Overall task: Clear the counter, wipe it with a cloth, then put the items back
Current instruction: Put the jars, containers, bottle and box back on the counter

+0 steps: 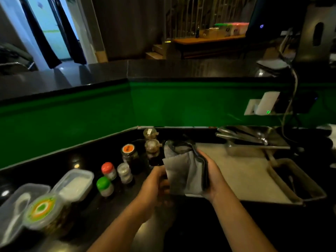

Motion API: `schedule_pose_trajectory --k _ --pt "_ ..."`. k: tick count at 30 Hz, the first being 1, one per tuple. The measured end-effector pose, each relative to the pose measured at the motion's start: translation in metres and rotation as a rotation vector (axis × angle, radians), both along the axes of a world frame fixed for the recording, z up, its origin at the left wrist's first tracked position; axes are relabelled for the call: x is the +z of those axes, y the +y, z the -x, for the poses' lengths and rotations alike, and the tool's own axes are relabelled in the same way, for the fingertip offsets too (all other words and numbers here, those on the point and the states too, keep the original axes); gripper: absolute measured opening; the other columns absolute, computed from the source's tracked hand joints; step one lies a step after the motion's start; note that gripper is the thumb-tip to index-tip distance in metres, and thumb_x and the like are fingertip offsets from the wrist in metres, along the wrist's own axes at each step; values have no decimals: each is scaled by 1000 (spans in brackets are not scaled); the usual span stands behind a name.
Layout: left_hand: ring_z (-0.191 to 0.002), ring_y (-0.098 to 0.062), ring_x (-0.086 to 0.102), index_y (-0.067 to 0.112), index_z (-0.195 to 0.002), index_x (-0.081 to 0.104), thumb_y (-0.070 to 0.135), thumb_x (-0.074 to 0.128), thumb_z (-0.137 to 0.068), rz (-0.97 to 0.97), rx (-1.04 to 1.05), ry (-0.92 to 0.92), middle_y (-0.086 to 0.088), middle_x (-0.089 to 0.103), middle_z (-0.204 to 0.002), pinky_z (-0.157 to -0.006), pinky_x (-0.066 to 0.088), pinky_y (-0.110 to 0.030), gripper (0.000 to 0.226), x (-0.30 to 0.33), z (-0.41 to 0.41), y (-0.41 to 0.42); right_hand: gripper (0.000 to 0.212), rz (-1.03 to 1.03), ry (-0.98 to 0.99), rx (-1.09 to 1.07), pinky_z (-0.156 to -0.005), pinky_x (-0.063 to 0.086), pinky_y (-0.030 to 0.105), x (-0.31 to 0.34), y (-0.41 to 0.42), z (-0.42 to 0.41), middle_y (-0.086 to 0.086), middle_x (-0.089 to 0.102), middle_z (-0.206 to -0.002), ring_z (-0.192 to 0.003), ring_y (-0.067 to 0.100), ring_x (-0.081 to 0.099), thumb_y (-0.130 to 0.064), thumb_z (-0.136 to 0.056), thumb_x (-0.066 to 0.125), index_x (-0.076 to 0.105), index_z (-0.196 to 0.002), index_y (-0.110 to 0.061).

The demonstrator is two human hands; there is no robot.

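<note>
**A:** What has the person got hold of?

**B:** A soft grey cloth (183, 171), folded into limp layers with a darker edge along its top and right side. Both hands hold it up above the dark, glossy counter (101, 211). The left hand (156, 184) has its fingers curled round the cloth's lower left edge; the right hand (211, 177) cups the right side, with the thumb lying along the folded edge.

**A:** And where is the cloth relative to the cutting board?

**B:** At the left end of the pale, matte, rectangular cutting board (241, 175), overlapping its near-left corner from above.

**A:** What lies left of the board?

**B:** Small containers, all standing on the counter. Nearest the board are two rounded clear-lidded bottles (152, 146) with dark contents, then a dark glass jar with an orange lid (129, 155). Further left are three little shakers: red cap (108, 170), green cap (105, 186), and a clear one (125, 172). Beyond them sits a translucent rectangular plastic box (76, 182) with white contents, and a round tub with an orange-and-green label (42, 210).

**A:** Right of the board?

**B:** A shiny metal tray (309, 190) touching its right edge, and behind the board, metal utensils (245, 137).
</note>
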State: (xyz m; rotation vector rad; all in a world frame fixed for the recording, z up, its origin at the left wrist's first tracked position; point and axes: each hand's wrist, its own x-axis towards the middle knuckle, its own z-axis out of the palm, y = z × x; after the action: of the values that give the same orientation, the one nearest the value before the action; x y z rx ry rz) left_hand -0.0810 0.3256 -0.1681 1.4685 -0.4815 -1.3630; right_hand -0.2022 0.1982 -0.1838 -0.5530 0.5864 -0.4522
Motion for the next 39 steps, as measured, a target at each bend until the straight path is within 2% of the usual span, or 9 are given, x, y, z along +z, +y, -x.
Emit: schedule_pose_trajectory --k 2,5,9,12,15,18,22,28,39 --pt "-82 -23 70 16 -115 67 48 46 -100 -53 -91 -106 -8 71 -92 -74 56 -41 42 -9 4 25 66 -66 -10 -13 -109 38 53 -20 25 8 18 53 -141 -126 39 54 -59 -90 50 60 -134 -12" --pt "-102 -28 67 18 -115 67 24 59 -100 -104 -104 -234 -8 70 -108 -88 56 -44 18 -27 12 48 66 -47 140 -31 -98 47 47 -42 60 24 19 67 -121 -106 35 66 -66 -85 52 73 -116 -11" --pt "-92 -17 70 23 -106 69 15 60 -99 -127 -119 -410 -3 73 -102 -89 58 -43 14 -71 18 64 70 318 682 110 -96 53 44 -72 83 44 7 72 -111 -103 26 68 -37 -57 91 66 -120 -18" --pt "-91 -10 69 22 -111 68 14 60 -98 -123 -136 -469 0 74 -106 -81 59 -30 17 -100 27 69 72 471 988 107 -86 54 35 -91 92 55 4 60 -120 -108 23 60 -12 -66 85 51 -129 -23" --pt "-89 -3 61 32 -115 57 22 59 -99 -111 -140 -500 12 64 -103 -67 51 -13 19 -114 38 69 52 579 1047 -58 -86 56 41 -110 87 66 8 64 -116 -103 26 63 -12 -76 74 58 -124 -21" --pt "-89 -8 62 31 -119 56 31 65 -95 -152 -139 -546 10 63 -102 -79 60 -32 25 -125 42 64 28 722 1164 -120 -89 53 42 -113 80 78 12 67 -114 -104 30 63 -21 -90 64 63 -118 -16" --pt "-94 -16 66 36 -138 37 46 66 -90 -145 -280 -1034 2 65 -115 -79 56 -33 58 -133 41 63 63 1045 1471 -97 -101 45 40 -115 87 91 6 46 -144 -130 30 46 -37 -92 62 37 -148 -21" --pt "-125 -21 48 35 -145 37 52 45 -97 -30 -552 -1440 1 43 -144 -93 51 -34 51 -146 54 59 46 1458 1457 160 -103 42 37 -141 103 82 -7 48 -140 -129 20 42 -42 -90 60 55 -134 -31" --pt "-131 -23 44 32 -144 43 53 44 -97 -57 -465 -1460 -2 44 -147 -105 40 -36 52 -149 39 59 46 1459 1451 212 -108 36 38 -137 100 68 -5 48 -141 -130 22 41 -48 -91 54 57 -134 -31"
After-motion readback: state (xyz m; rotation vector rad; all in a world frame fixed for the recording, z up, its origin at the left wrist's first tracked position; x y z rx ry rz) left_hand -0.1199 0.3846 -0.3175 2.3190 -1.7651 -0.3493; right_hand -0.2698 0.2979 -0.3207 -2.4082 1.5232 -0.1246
